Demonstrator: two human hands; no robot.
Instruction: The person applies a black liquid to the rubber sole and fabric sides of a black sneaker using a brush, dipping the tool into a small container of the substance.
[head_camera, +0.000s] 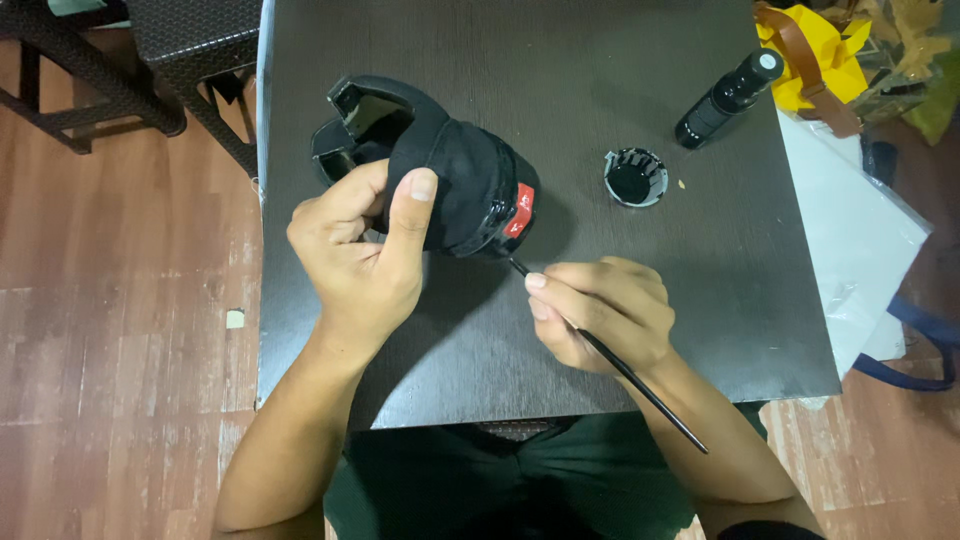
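Two hands, frame centre | left hand (365, 250) clasps black shoe (440, 170) — toe lower right, heel upper left | right hand (600, 310) pinches thin brush (610, 355) — tip at toe, handle lower right

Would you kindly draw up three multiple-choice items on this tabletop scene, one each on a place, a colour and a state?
1. Where does the bottle lie?
A. far right of the table
B. on the floor
C. in a hand

2. What colour is the patch on the black shoe?
A. green
B. red
C. white

3. How is the small cap?
A. screwed on the bottle
B. held
C. open side up, alone

Key: 1 A, it lies near the table's far right corner; 2 B, red beside the brush tip; 3 C, apart from the left hand and right hand.
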